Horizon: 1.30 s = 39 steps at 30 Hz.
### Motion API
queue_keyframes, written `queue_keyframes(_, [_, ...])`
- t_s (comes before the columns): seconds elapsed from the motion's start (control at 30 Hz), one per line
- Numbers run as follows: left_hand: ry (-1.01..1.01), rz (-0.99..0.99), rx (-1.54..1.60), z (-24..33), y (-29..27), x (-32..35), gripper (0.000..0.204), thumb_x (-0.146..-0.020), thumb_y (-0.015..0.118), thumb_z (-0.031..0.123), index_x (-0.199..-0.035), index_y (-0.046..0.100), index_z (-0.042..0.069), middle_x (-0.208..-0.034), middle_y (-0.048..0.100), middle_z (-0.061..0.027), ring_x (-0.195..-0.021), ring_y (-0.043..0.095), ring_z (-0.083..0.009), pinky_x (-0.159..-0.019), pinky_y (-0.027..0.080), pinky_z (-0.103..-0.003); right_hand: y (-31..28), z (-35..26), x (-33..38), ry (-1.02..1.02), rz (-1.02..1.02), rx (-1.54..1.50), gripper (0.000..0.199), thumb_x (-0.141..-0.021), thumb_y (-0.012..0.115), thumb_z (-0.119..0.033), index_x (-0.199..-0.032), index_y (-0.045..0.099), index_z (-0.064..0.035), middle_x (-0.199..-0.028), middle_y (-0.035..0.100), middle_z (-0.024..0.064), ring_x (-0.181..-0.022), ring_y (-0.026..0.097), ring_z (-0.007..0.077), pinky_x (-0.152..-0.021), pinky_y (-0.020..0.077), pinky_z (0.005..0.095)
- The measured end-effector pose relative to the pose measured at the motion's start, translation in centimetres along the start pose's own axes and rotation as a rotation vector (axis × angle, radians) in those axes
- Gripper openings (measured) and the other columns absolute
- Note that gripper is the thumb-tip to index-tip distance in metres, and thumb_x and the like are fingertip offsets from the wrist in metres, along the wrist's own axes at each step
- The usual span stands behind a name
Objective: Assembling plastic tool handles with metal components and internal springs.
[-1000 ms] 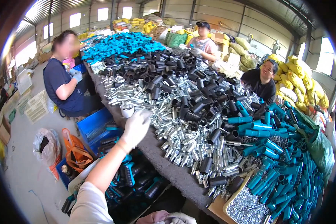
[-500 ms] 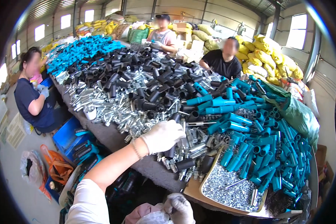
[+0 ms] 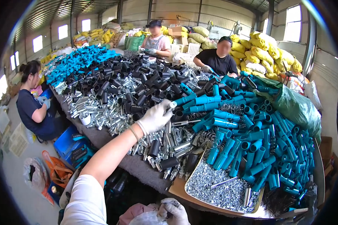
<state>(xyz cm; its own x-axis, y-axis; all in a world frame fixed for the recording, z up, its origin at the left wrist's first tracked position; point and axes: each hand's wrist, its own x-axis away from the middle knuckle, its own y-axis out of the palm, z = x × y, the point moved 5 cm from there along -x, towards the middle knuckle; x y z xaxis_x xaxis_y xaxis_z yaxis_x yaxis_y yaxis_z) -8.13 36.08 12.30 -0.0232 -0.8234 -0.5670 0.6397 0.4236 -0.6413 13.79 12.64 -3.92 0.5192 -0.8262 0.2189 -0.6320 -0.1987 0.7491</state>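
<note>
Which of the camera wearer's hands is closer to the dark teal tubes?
Left. The left hand hangs over the metal parts, just beside the left edge of the teal tubes; the right hand is at the picture's bottom, below and left of them.

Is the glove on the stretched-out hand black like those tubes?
No, the outstretched left hand wears a white glove, unlike the black tubes.

Site type: workshop within an industrial hall. Structural indicators: ribbed metal roof [image 3: 45, 18], steel columns [image 3: 310, 41], high-set windows [image 3: 293, 23] in panelled walls [image 3: 229, 13]. Storage indicator: yellow sacks [image 3: 264, 47] stacked near the wall. Operating indicators: long worktop [image 3: 150, 174] heaped with bulk metal parts [image 3: 116, 122], black sleeves [image 3: 141, 90] and teal tubes [image 3: 223, 116]; three gloved workers [image 3: 218, 58] stationed around it
</note>
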Motion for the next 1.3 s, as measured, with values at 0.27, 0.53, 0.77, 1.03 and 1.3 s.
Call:
queue_keyframes(0.27, [-0.234,-0.611,-0.700,-2.8,5.0,-1.7,0.045,-0.078,0.066,0.044,-0.108,0.070,0.010,-0.104,0.072,-0.0161,-0.098,0.069,-0.0327,-0.086,0.055,-0.045,-1.3,1.3,1.0,0.040,-0.050,-0.017,0.031,-0.090,0.069,-0.024,-0.110,0.064,-0.0008,-0.071,0.058,0.0036,-0.064,0.055,0.0144,-0.062,0.0465,0.0286])
queue_keyframes(0.53, [-0.231,-0.490,-0.607,-1.3,3.2,-2.8,0.037,-0.077,0.071,0.034,-0.100,0.072,0.005,-0.100,0.073,-0.0174,-0.095,0.070,-0.0344,-0.084,0.056,-0.044,-0.7,0.2,3.2,0.029,-0.076,0.009,0.031,-0.089,0.071,-0.027,-0.104,0.065,-0.0006,-0.071,0.059,0.0036,-0.064,0.053,0.0138,-0.064,0.0455,0.0281])
queue_keyframes(0.77, [-0.171,-0.142,0.034,10.4,-2.1,12.4,0.020,-0.086,0.071,0.029,-0.091,0.071,0.010,-0.075,0.069,-0.0122,-0.066,0.069,-0.0279,-0.059,0.054,-0.037,-4.1,1.9,3.9,-0.061,0.017,0.084,0.047,-0.090,0.072,-0.031,-0.121,0.062,0.0027,-0.103,0.069,0.0132,-0.091,0.064,0.0194,-0.083,0.0507,0.0313])
queue_keyframes(1.03, [-0.329,-0.033,0.238,15.4,-0.2,34.1,0.011,-0.078,0.073,0.003,-0.086,0.068,0.007,-0.084,0.067,-0.0125,-0.071,0.066,-0.0287,-0.061,0.052,-0.035,-2.8,3.2,4.9,-0.017,-0.026,-0.163,0.065,-0.090,0.070,-0.035,-0.137,0.046,0.0033,-0.128,0.061,0.0212,-0.113,0.063,0.0333,-0.104,0.0462,0.0456])
queue_keyframes(1.3, [-0.379,-0.223,0.579,13.6,3.7,35.0,0.014,-0.085,0.069,0.012,-0.074,0.061,0.012,-0.070,0.051,-0.0057,-0.065,0.053,-0.0219,-0.061,0.043,-0.035,-1.2,1.5,7.5,-0.338,-0.092,-0.075,0.061,-0.090,0.073,-0.032,-0.138,0.048,-0.0032,-0.136,0.057,0.0156,-0.122,0.056,0.0309,-0.108,0.0410,0.0476])
